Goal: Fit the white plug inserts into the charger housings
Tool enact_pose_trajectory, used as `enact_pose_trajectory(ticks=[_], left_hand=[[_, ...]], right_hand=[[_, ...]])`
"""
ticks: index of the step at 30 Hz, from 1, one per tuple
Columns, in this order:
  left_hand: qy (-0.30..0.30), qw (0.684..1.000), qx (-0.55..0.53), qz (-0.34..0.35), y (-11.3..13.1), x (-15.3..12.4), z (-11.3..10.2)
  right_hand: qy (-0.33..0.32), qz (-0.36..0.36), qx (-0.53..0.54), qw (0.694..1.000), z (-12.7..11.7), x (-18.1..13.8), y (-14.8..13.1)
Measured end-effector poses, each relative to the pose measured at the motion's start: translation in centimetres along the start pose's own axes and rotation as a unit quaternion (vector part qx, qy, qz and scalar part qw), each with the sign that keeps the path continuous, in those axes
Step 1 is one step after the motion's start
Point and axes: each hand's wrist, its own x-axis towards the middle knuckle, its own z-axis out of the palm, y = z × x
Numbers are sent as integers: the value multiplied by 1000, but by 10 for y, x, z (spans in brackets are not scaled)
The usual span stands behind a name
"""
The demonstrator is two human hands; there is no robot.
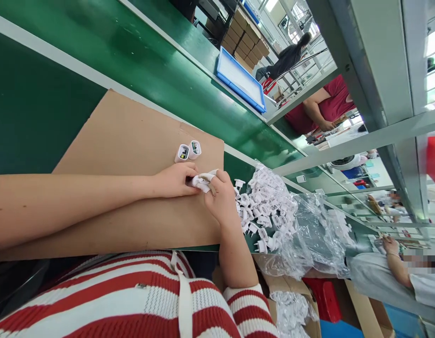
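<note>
My left hand and my right hand meet over a cardboard sheet, fingers closed around a small white plastic part. Fingers hide much of that part, so its exact kind is unclear. White covers seem to wrap some fingertips of the right hand. Just beyond the left hand, two white charger housings stand side by side, open ends up, with circuit boards visible inside. To the right of my right hand lies a heap of white plug pieces, partly inside a clear plastic bag.
A green conveyor belt runs past the far side of the cardboard. On it sits a blue-rimmed tray. A metal frame rises at right. Co-workers sit farther along the line; an open carton with plastic stands below the bench.
</note>
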Motion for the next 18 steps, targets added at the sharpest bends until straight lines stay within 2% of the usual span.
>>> enact_pose_trajectory(ticks=[7,11,15,18], left_hand=[[-3,1000,-2,-1,1,0,0],[-6,1000,-4,-2,2,-1,1],[-2,1000,11,-8,2,-1,1],[2,1000,18,-15,2,1,0]], right_hand=[[-5,-25,-1,1000,-1,2,1],[-19,9,-5,1000,0,7,2],[-32,63,43,997,2,10,3],[0,114,68,991,10,6,2]])
